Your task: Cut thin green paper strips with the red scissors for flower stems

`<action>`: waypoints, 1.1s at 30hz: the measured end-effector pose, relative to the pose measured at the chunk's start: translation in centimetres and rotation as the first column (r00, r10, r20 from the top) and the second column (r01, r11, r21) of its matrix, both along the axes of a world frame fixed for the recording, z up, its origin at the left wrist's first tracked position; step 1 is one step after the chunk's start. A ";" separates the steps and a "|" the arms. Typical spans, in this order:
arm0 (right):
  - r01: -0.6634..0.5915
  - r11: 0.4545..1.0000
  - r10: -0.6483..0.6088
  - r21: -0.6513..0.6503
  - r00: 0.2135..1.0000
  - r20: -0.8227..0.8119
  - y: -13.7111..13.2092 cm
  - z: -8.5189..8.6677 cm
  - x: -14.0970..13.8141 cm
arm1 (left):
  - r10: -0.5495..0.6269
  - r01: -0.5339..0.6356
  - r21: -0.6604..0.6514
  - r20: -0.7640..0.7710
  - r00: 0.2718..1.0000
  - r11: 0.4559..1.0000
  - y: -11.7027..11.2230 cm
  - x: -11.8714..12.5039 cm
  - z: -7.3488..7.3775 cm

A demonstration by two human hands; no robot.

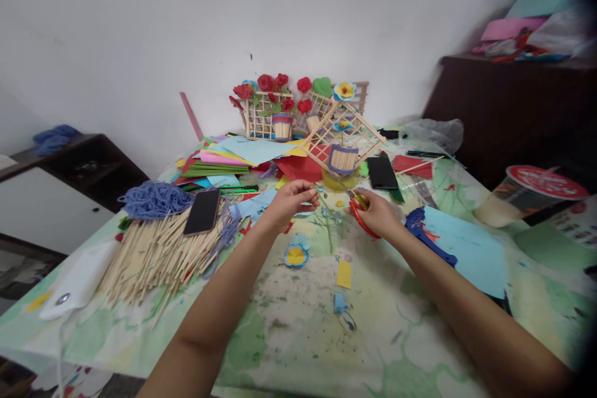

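Observation:
My right hand (pixel 381 216) grips a pair of scissors (pixel 360 221) with red and yellow handles, their blades pointing up and left. My left hand (pixel 290 204) is raised over the table's middle, thumb and fingers pinched together; whatever is between them is too small to make out. Thin green stems (pixel 330 230) lie between the two hands. Below my left hand sits a blue paper flower (pixel 296 255) with a yellow centre. A yellow paper rectangle (pixel 344 274) and a small blue paper scrap (pixel 340 303) are nearer to me.
Bamboo sticks (pixel 144 255), blue yarn (pixel 156 200) and a phone (pixel 202 212) crowd the left. Stick lattices (pixel 345 137) with paper flowers stand behind coloured paper (pixel 252 150). Rightward are another phone (pixel 382 173), a blue glue gun (pixel 426 237) and a lidded cup (pixel 527 196).

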State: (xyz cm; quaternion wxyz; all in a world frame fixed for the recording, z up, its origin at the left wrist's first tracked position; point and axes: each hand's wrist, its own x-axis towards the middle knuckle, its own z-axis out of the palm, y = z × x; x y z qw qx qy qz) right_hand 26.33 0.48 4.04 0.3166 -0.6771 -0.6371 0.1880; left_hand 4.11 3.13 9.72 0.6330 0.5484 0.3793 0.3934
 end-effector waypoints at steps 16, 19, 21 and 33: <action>-0.279 0.950 0.252 0.141 0.950 0.185 -4.4 5.0 -2.4 | 0.076 -0.081 0.075 0.067 0.995 0.994 -1.1 0.3 1.3; -0.306 0.945 0.281 0.118 0.941 0.191 -4.6 5.1 -2.6 | 0.090 -0.097 0.071 0.098 0.991 0.993 -1.1 0.3 1.3; -0.312 0.944 0.289 0.104 0.938 0.191 -4.7 5.2 -2.7 | 0.096 -0.104 0.072 0.106 0.990 0.992 -1.1 0.3 1.2; -0.292 0.953 0.269 0.082 0.939 0.213 -4.6 5.0 -2.7 | 0.095 -0.102 0.072 0.101 0.990 0.992 -0.8 0.5 0.7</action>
